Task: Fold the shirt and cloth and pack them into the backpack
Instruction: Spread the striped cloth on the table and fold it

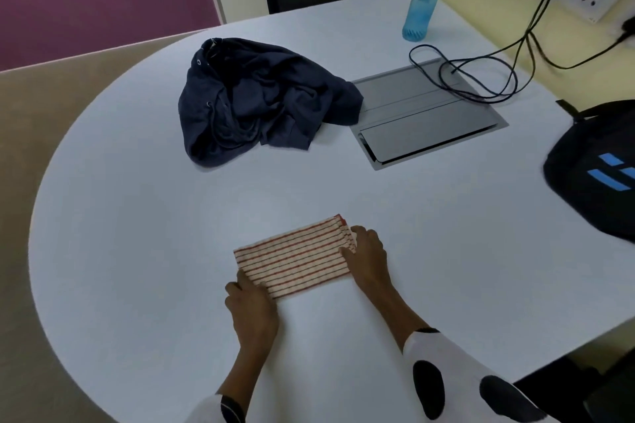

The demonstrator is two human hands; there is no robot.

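white table (137, 216) | L hand (251, 306) & R hand (369, 254) pinch striped cloth (295, 259) ends

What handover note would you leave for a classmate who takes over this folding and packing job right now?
Left hand: pinches the striped cloth's near-left corner.
Right hand: grips its right end.
Cloth: folded into a strip on the table, near edge.
Dark shirt: crumpled at the far side, unfolded.
Backpack: at the right edge, nothing packed.
Left: finish cloth, fold shirt, pack both.
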